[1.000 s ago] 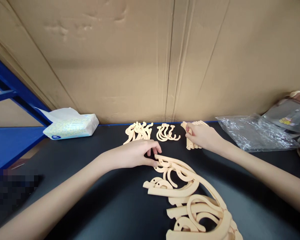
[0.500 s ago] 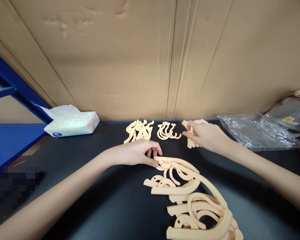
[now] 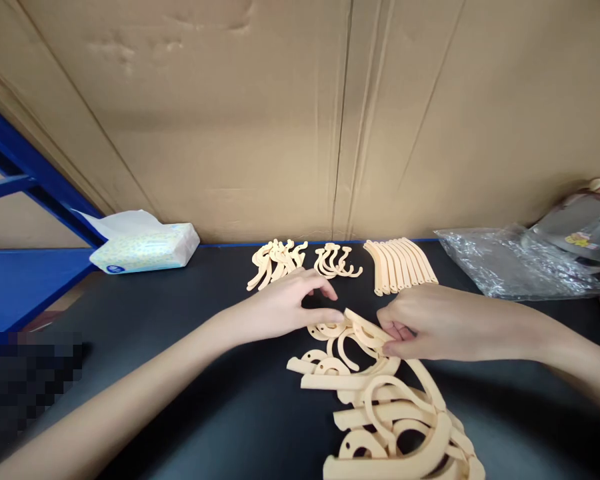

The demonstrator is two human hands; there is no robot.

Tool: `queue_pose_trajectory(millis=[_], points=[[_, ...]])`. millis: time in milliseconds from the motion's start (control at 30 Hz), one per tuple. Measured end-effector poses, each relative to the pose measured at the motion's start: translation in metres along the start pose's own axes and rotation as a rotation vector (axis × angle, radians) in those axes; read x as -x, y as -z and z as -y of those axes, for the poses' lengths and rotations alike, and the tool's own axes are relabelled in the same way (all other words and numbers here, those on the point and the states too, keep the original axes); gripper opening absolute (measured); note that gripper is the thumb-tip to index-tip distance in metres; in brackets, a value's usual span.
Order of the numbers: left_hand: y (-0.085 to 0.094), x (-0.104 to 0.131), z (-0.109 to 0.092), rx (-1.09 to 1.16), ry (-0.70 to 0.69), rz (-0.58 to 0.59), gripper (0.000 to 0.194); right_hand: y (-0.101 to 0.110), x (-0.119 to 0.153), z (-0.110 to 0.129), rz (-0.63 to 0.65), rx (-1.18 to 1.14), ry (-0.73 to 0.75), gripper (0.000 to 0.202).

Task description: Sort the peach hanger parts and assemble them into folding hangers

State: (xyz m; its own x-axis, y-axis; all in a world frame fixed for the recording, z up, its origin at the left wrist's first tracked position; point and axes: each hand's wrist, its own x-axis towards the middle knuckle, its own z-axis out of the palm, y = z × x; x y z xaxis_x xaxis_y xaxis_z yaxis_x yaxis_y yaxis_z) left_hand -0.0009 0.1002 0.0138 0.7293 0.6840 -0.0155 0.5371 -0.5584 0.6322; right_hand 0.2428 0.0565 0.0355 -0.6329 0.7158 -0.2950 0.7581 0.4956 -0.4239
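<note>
A heap of beige curved hanger pieces (image 3: 380, 417), some with round holes, lies on the black table in front of me. My right hand (image 3: 425, 325) is closed at the heap's far edge, its thumb and fingers pinching a curved hanger arm (image 3: 363, 327). At that arm's left end is my left hand (image 3: 293, 305), its fingers apart and its thumb by the tip. Whether the thumb touches it, I cannot tell. Behind the hands are a row of curved arms (image 3: 403, 267), a cluster of hooks (image 3: 336, 261) and a bunch of wavy pieces (image 3: 276, 263).
A tissue pack (image 3: 147, 248) sits at the back left beside a blue metal frame (image 3: 35, 177). Clear plastic bags (image 3: 515, 263) lie at the back right. Cardboard (image 3: 230, 133) stands upright along the table's far edge.
My right hand has come from the back row toward me and closed on a hanger arm. My left hand has shifted slightly right. The arm at the heap's far edge has moved and tilted.
</note>
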Motion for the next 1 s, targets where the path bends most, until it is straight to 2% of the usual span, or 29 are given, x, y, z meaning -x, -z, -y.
queue_pose_trajectory(millis=[67,167,233,333,500,633,700,767,833,1000], points=[[-0.009,-0.001,-0.008,0.1,0.005,-0.075,0.032,0.003,-0.001,0.001,-0.004,-0.053,-0.005,0.037],[-0.02,-0.002,-0.022,0.371,0.083,-0.057,0.032,0.005,-0.002,0.006,-0.022,-0.138,0.023,0.039],[-0.024,-0.001,-0.028,0.561,0.151,-0.041,0.033,0.005,-0.003,0.008,-0.036,-0.195,0.052,0.038],[-0.024,0.001,-0.031,0.685,0.208,-0.119,0.033,0.006,-0.005,0.008,-0.098,-0.264,0.075,0.036],[-0.023,0.0,-0.028,0.609,0.207,-0.313,0.035,0.011,-0.008,0.004,-0.34,-0.166,0.013,0.035],[-0.025,0.0,-0.027,0.657,0.253,-0.276,0.04,0.007,-0.015,0.001,-0.585,0.254,-0.002,0.022],[-0.025,0.0,-0.028,0.672,0.265,-0.242,0.04,0.003,-0.019,-0.002,-0.622,0.488,0.051,0.025],[-0.024,0.0,-0.029,0.614,0.258,-0.261,0.039,-0.002,-0.023,-0.005,-0.611,0.61,0.085,0.026],[-0.024,0.001,-0.031,0.501,0.239,-0.313,0.038,-0.003,-0.026,-0.007,-0.59,0.574,0.093,0.023],[-0.029,0.003,-0.033,0.215,0.238,-0.383,0.034,0.002,-0.026,-0.004,-0.475,0.152,0.103,0.032]])
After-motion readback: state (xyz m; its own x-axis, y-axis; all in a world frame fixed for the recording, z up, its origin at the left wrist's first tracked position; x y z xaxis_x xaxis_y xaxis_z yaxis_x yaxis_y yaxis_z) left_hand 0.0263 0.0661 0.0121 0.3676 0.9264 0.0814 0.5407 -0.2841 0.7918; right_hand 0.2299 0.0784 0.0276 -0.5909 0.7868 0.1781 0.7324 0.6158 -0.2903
